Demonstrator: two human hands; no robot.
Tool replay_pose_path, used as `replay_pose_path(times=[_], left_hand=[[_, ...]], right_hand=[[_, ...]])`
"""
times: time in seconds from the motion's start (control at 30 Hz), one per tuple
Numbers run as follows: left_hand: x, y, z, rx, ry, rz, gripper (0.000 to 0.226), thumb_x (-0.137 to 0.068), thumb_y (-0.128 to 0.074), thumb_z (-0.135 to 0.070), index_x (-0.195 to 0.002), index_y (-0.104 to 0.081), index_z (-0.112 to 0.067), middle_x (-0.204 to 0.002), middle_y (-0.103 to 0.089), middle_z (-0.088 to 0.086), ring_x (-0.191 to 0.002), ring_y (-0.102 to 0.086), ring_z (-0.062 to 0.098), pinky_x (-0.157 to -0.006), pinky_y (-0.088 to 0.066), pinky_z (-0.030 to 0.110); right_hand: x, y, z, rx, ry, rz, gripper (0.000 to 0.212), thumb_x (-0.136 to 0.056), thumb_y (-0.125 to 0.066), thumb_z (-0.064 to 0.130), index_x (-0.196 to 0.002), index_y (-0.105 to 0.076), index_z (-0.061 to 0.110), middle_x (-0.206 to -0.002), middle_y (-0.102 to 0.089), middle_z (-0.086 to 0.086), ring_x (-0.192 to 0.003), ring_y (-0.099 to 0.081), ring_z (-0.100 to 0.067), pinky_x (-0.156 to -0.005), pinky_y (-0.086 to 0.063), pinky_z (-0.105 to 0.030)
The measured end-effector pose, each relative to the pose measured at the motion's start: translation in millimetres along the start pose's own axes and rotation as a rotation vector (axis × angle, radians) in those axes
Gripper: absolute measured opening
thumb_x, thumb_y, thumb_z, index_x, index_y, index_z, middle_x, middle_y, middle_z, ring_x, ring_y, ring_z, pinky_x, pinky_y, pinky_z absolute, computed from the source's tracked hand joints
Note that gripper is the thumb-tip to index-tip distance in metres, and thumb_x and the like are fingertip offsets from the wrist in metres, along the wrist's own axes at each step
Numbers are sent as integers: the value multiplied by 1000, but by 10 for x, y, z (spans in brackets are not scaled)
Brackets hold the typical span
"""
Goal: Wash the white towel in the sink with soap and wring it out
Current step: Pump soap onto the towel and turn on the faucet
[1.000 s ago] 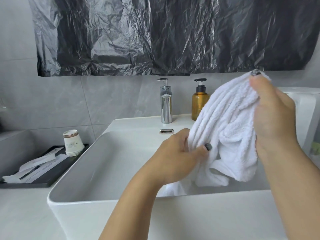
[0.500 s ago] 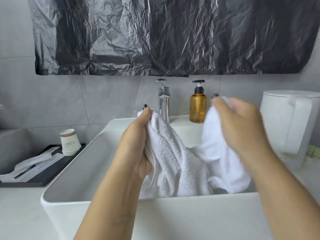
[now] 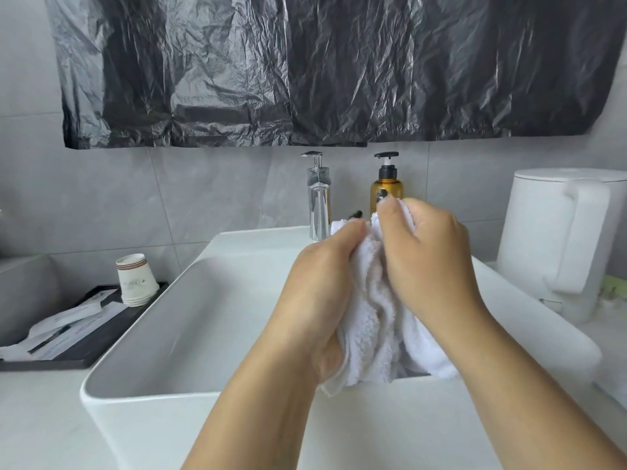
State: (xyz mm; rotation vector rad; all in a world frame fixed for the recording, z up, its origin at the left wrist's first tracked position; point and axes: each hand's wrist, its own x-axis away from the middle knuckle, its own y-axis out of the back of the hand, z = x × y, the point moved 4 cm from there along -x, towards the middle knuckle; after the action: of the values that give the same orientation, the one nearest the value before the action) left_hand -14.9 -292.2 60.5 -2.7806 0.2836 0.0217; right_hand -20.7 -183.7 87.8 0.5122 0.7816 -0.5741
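Sink (image 3: 142, 337) below both hands: no water, no suds visible. White towel (image 3: 376, 327) bunched between left hand (image 3: 322, 293) and right hand (image 3: 427, 252), both grasping it over the basin. Soap bottle (image 3: 386, 188) behind hands, untouched; washing and wringing apparently outstanding.

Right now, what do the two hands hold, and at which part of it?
Both hold the white towel over the sink. The left hand grips its left folds, the right hand its top and right side.
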Motion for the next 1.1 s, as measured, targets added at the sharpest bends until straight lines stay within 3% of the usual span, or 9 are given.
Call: replay_pose_path(times=[0.1,0.17,0.23,0.37,0.47,0.53,0.63,0.8,1.1], left_hand=[[-33,98,-82,121,-67,-157,40,-96,-54,-39,-91,-74,-4,-78,-73,17,-71,-73,27,-73,-61,33],[-52,203,-102,191,-89,-209,53,-101,-47,-35,-56,-63,-12,-46,-58,5,-39,-59,16,-41,-45,14],[1,176,-115,231,-90,-158,70,-103,-43,-31,-36,-52,-17,-36,-46,-1,-28,-47,12,-34,-34,9],[87,-48,-47,193,50,93,39,-95,-52,-31,-76,-69,-2,-68,-64,15,-61,-66,25,-66,-58,29],[134,-152,16,138,111,172,29,-92,-54,-28,-108,-66,-7,-101,-62,23,-99,-63,36,-106,-44,53],[128,-193,46,187,104,151,40,-95,-52,-31,-115,-68,0,-106,-64,24,-109,-64,41,-109,-40,58],[66,-141,44,291,34,5,43,-98,-48,-38,-89,-74,-6,-77,-70,18,-75,-72,31,-78,-56,37],[-13,34,44,319,-11,-135,66,-103,-41,-32,-42,-56,-14,-41,-51,6,-32,-52,19,-38,-42,16],[122,59,304,251,301,92,55,-94,-52,-45,-109,-69,5,-112,-65,29,-108,-64,46,-104,-43,61]], right_hand=[[178,-76,261,46,108,63,49,-94,-44,42,-54,-24,22,-47,-26,0,-55,-31,-26,-51,-31,-39],[338,-136,469,108,234,122,45,-87,-45,43,-54,-21,23,-47,-24,2,-53,-31,-29,-46,-29,-36],[376,-157,547,133,282,143,46,-85,-47,41,-54,-19,23,-46,-22,3,-50,-31,-29,-43,-26,-33],[95,-5,290,52,163,20,48,-88,-47,38,-52,-22,20,-46,-20,-3,-51,-24,-24,-48,-27,-38],[-87,117,52,63,68,-49,47,-93,-48,32,-54,-29,15,-49,-20,-4,-51,-22,-20,-53,-24,-41],[-79,90,21,61,42,-22,44,-93,-47,33,-57,-40,9,-49,-28,-5,-52,-28,-21,-55,-31,-42],[61,3,202,20,86,78,47,-94,-50,32,-54,-31,16,-49,-29,-3,-55,-30,-23,-52,-30,-40],[257,-36,435,65,208,190,46,-90,-48,36,-55,-24,18,-47,-26,-2,-54,-33,-30,-48,-31,-39],[-46,-165,-251,36,-128,258,47,-96,-45,29,-55,-25,18,-53,-30,0,-59,-32,-26,-55,-27,-34]])
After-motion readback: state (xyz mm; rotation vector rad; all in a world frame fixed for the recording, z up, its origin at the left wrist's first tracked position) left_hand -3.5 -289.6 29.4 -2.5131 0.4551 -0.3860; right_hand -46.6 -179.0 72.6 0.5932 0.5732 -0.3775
